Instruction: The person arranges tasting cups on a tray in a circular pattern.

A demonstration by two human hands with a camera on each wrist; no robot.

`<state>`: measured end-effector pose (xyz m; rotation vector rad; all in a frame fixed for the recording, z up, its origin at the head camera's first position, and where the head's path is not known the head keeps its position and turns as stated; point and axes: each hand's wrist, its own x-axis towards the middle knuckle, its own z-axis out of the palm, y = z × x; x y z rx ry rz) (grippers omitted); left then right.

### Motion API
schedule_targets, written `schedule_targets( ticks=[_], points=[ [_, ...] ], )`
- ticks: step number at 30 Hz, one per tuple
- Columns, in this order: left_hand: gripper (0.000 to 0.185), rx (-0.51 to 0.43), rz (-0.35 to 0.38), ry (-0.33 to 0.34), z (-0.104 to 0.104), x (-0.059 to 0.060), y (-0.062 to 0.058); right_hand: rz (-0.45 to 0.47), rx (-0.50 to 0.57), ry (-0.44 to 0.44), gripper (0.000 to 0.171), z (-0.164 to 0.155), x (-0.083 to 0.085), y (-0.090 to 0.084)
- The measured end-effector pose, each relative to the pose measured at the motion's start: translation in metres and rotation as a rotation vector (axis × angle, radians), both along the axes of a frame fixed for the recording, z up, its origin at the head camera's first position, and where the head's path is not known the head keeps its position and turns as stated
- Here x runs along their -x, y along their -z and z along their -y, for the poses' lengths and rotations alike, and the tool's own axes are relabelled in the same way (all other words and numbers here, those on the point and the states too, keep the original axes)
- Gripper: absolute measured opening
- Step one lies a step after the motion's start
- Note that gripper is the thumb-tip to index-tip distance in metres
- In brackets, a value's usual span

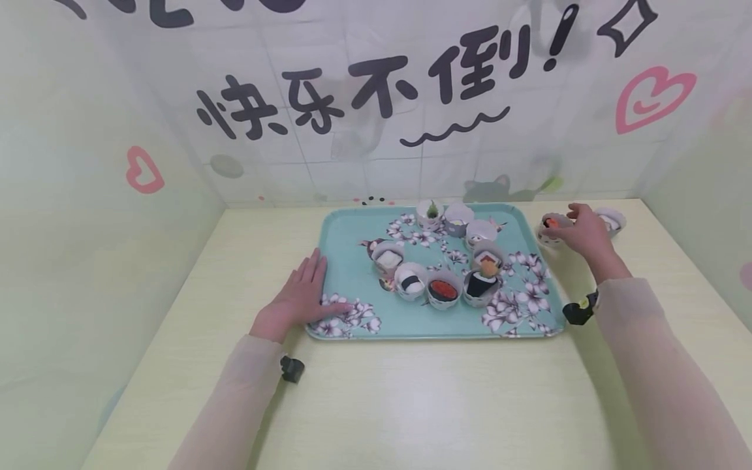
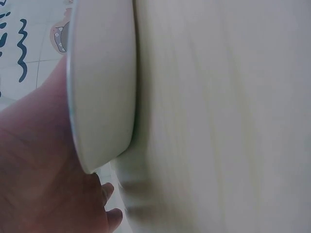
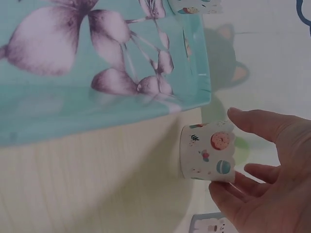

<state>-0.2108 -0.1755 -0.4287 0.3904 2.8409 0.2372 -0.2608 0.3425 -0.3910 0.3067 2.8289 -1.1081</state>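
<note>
On the right side of the table, my right hand holds a patterned paper cup by its sides, thumb on one side and fingers on the other. Something orange and dark shows inside that cup. Whether its base touches the table, I cannot tell. Just right of the hand is another paper cup, partly hidden behind it. My left hand rests with spread, straight fingers on the left rim of a teal flowered tray. In the left wrist view the tray's pale outer side stands beside that hand.
Several paper cups form a curved group on the tray, among them one with a red-topped sushi piece and one with a dark-wrapped piece. A lettered wall stands behind the table, and side panels flank it.
</note>
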Motion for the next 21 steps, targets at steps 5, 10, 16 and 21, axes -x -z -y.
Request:
schedule_targets(
  ticks=[5, 10, 16, 21],
  points=[
    [0.122, -0.003, 0.011, -0.004, 0.0, -0.001, -0.002, 0.039, -0.025, -0.04, 0.085, -0.007, 0.003, 0.005],
    [0.123, -0.007, 0.011, -0.007, 0.0, -0.001, -0.003, 0.043, -0.031, -0.049, 0.08, -0.012, 0.005, 0.01],
    [0.122, -0.002, 0.015, -0.008, 0.0, 0.0, -0.001, 0.02, -0.05, -0.05, 0.068, -0.013, 0.007, 0.013],
    [0.123, 0.005, 0.017, -0.007, 0.0, 0.001, 0.002, 0.021, -0.064, -0.05, 0.066, -0.012, 0.006, 0.012]
  ],
)
